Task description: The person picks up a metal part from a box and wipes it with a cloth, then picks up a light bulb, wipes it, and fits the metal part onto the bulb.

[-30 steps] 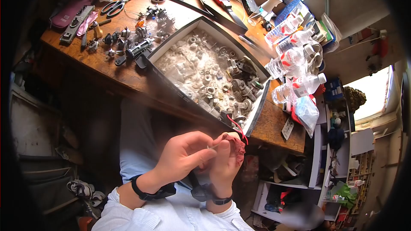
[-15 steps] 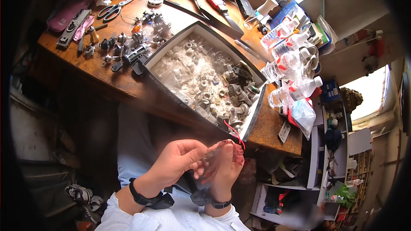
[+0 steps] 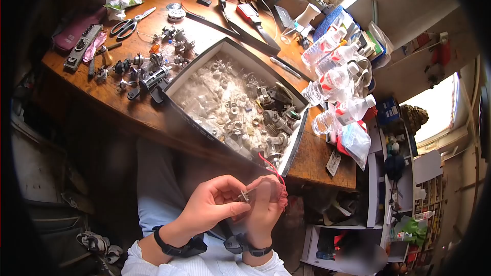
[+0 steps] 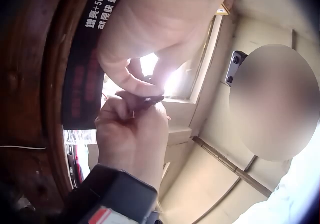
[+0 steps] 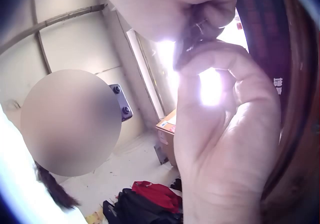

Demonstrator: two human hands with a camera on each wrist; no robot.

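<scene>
In the head view my left hand [image 3: 217,203] pinches a small metal piece [image 3: 244,195] between thumb and forefinger, close against the right hand. The right hand [image 3: 262,207] holds crumpled dark-red thin material [image 3: 282,197] that bunches out past its fingers. Both hands meet above the lap, just in front of a shallow box [image 3: 302,140]. Seen from the left wrist, the left hand [image 4: 150,29] bends its fingertips onto a dark bit at the right hand [image 4: 135,134]. The right wrist view shows the same meeting point, where the fingers hide most of what is held.
Dusty metal fittings [image 3: 235,107] fill the box. A red wire [image 3: 271,166] loops over its near corner. Left of it lie more metal parts [image 3: 153,76] and scissors [image 3: 130,23]. Plastic bottles [image 3: 332,79] line the table's right side; a knife [image 3: 261,30] lies behind.
The left hand drew back slightly from the right hand, then came close again, with the small metal piece now showing at its fingertips. The head view has shifted a little.
</scene>
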